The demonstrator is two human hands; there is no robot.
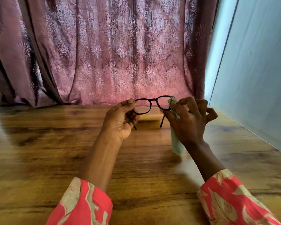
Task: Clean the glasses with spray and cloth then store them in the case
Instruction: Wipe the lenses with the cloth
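Red patterned sleeves [81, 203] cut off at bottom edge. Left hand [120, 120] pinches dark glasses [150, 103] at one end; right hand [188, 120] presses pale cloth [173, 101] to the other lens — both held above wooden table [39, 143]. Pale blurred case [150, 117] behind, partly hidden. Pale cylinder [177, 143] under right wrist — indistinct. Mauve curtain [104, 46] behind.

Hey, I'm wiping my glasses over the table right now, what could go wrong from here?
The left hand pinches only one end of the glasses, so the right hand pressing the cloth on the far lens may twist the frame. The cloth's tail hangs low and could drag on the table, possibly picking up grit.
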